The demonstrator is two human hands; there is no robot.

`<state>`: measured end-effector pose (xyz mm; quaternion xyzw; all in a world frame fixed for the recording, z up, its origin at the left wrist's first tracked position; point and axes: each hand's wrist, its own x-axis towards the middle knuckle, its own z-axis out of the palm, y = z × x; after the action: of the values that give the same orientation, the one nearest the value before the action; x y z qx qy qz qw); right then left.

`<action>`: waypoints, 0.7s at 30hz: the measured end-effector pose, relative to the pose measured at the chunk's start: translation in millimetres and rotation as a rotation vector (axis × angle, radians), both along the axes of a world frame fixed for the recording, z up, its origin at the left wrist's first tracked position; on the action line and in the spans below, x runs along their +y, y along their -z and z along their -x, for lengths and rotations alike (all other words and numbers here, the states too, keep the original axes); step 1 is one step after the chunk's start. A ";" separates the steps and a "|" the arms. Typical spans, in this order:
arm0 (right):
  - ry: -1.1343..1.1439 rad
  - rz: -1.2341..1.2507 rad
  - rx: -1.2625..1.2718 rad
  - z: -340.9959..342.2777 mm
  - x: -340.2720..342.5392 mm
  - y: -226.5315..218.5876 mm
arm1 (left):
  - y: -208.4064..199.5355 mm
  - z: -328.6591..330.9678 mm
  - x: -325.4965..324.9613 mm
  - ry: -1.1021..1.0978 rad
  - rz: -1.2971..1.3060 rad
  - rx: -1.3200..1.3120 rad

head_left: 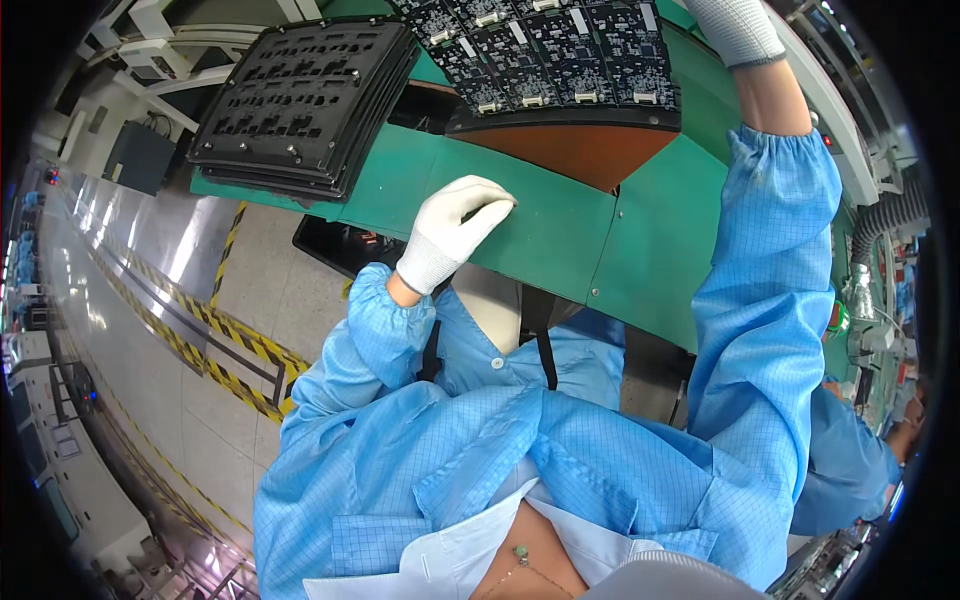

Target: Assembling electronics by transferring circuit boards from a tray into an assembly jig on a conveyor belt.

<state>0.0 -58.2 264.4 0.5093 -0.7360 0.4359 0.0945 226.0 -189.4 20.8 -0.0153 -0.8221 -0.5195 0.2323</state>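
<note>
My left hand [455,230], in a white knitted glove, hovers over the near edge of the green work table [520,225]. Its thumb and fingertips meet in a loose pinch, and nothing shows between them. My right hand [738,30], gloved the same way, reaches far up at the top right. The upper edge cuts off its fingers, so what it touches is not visible. Between the hands, at the far side, a panel of black circuit boards [560,55] with white connectors lies tilted on a dark tray with a brown side [570,150].
A stack of black tray fixtures [300,100] stands on the table's left end. Below the table edge is a dark bin [335,245]. A ribbed grey hose [890,215] runs at the right. Another person's blue sleeve [845,465] shows at lower right. Yellow-black tape [245,365] marks the floor.
</note>
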 end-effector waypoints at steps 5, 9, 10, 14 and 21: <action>0.083 -0.079 0.004 7.3 -2.7 -5.0 | -1.6 0.4 -1.6 0.013 0.028 0.022; 0.041 -0.034 -0.048 6.6 -5.9 -2.4 | -0.6 -0.4 -3.5 0.010 0.058 0.047; 0.046 -0.036 -0.046 8.1 -5.8 -0.8 | -0.4 0.3 -3.1 0.011 0.068 0.050; 0.027 -0.051 -0.002 0.8 -4.5 -4.6 | 1.1 -0.2 -1.7 0.009 0.046 0.051; -0.263 0.056 -0.142 -8.5 12.9 -8.6 | -0.4 7.7 5.9 0.019 0.027 0.072</action>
<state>8.5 -45.3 273.0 0.5663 -0.6555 0.4997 -0.0017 218.3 -183.5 21.2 -0.0449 -0.8201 -0.5095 0.2565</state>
